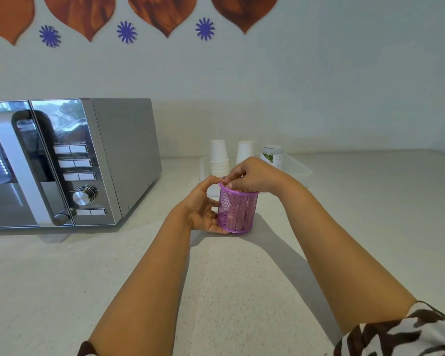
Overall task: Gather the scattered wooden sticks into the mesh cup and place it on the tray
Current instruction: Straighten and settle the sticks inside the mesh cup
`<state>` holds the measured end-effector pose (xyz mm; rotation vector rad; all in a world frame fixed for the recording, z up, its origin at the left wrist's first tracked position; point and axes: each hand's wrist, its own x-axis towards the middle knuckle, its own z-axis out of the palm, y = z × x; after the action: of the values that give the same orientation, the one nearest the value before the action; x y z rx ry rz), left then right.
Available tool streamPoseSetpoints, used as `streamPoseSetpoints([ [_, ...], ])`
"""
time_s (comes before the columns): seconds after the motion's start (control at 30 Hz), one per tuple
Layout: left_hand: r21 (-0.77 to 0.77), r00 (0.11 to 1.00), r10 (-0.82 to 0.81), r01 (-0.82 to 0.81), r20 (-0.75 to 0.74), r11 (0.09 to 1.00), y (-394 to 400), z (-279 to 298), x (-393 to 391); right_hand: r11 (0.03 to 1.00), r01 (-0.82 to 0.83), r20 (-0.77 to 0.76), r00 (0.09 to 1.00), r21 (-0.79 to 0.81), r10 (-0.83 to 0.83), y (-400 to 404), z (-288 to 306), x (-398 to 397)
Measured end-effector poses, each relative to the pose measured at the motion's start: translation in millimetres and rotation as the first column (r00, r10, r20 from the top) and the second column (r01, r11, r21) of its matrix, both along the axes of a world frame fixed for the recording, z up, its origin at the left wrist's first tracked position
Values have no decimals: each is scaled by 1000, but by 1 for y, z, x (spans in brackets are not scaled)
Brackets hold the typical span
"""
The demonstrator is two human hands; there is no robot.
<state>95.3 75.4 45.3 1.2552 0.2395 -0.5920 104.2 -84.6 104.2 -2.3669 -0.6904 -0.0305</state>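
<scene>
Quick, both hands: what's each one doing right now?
Left hand: grips the side of the purple mesh cup.
Right hand: fingers curled at the cup's rim; what they pinch cannot be told.

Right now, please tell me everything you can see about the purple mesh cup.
The cup is a small round cylinder of purple wire mesh with a solid rim and base band. It stands upright on the pale counter, in front of the white tray, not on it. Wooden sticks show through the mesh, standing inside. The left hand holds its side and base; the right hand is over the open top, its fingers at the rim.
</scene>
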Motion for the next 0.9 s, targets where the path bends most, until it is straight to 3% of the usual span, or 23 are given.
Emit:
streamPoseSetpoints([
  [0.13, 3, 1000, 0, 0, 2, 1000, 0, 2, 0, 995, 13, -100, 995, 99, -4, 2, 2, -1],
  [0.27, 4, 1000, -7, 7, -10, 1000, 1, 1, 0, 995, -12, -163, 986, 99, 28, -3, 5, -2],
  [0.43, 12, 999, -35, 35, 3, 999, 2, 2, 0, 989, -133, -201, 972, -58, 119, -9, 4, -2],
  [0.6, 34, 997, -73, 72, 9, 997, 0, 2, -1, 966, -137, -136, 985, -218, 108, -5, 3, -4],
  [0.8, 3, 998, -57, 57, 4, 998, 4, 3, -2, 980, -196, -286, 942, -42, 176, -4, 9, -9],
  [0.9, -7, 998, -61, 61, 0, 998, 5, 4, -3, 973, -226, -311, 928, -34, 205, -8, 13, -11],
])
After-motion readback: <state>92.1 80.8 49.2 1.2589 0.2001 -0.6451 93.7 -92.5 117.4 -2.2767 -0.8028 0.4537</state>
